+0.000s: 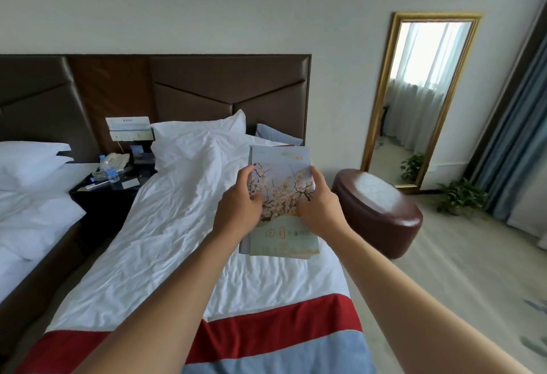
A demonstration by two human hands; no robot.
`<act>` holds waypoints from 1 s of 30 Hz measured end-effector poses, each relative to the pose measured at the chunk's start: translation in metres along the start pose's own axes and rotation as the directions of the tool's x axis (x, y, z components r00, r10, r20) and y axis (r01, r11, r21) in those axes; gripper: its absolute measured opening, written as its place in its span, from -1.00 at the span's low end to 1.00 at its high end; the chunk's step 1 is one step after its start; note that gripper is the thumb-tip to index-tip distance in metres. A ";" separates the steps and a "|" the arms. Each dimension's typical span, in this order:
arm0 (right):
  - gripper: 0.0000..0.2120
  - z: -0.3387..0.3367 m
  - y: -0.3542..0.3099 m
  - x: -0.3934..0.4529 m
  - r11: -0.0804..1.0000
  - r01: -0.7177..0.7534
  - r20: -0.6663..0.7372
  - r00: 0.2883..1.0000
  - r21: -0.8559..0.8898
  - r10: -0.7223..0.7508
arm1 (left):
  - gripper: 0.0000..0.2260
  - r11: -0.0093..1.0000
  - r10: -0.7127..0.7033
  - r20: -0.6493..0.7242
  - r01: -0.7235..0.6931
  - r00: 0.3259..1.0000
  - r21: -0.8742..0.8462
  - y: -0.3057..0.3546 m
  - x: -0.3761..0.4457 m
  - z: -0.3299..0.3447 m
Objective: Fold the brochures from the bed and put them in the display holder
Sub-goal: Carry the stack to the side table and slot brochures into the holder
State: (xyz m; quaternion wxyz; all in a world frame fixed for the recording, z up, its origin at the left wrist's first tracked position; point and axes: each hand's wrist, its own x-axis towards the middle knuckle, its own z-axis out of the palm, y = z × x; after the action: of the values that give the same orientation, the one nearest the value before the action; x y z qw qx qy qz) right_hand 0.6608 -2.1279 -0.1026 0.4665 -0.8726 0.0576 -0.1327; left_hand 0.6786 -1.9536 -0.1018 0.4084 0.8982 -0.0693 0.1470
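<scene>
A stack of brochures (281,172) with a blossom picture on the cover is held up above the white bed (165,225). My left hand (239,205) grips its left edge, thumb on the cover. My right hand (318,205) grips the right edge the same way. The lower edges of several sheets show under the front one. A small dark display holder (144,154) stands on the nightstand (103,193) between the two beds, with a card standing in it.
A water bottle (109,171), a phone (117,162) and a lamp (128,129) crowd the nightstand. A brown round ottoman (381,211) sits right of the bed. A gold-framed mirror (417,95), potted plants (460,196) and curtains (515,137) line the right side.
</scene>
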 end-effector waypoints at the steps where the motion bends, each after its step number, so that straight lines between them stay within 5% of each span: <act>1: -0.28 -0.005 0.001 -0.002 1.000 -0.003 -0.017 1.000 -0.011 0.003 | -0.53 1.000 0.008 0.012 -0.008 1.000 -0.014 0.003 0.000 0.004; 14: -0.29 -0.135 0.052 -0.053 0.978 -0.199 -0.321 0.931 -0.055 0.172 | -0.52 0.954 0.280 0.203 -0.249 0.938 -0.165 0.105 -0.011 0.110; 30: -0.23 -0.386 0.167 -0.273 0.829 -0.559 -0.725 0.574 -0.007 0.381 | -0.50 0.785 0.610 0.499 -0.388 0.615 -0.482 0.350 -0.215 0.281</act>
State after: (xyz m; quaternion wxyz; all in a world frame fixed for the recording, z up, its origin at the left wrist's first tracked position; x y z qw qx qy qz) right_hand 0.2930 -2.4686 -0.0854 0.3207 -0.7573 0.4749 -0.3133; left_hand 0.4476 -2.3942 -0.0965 0.4448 0.7555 -0.4764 -0.0673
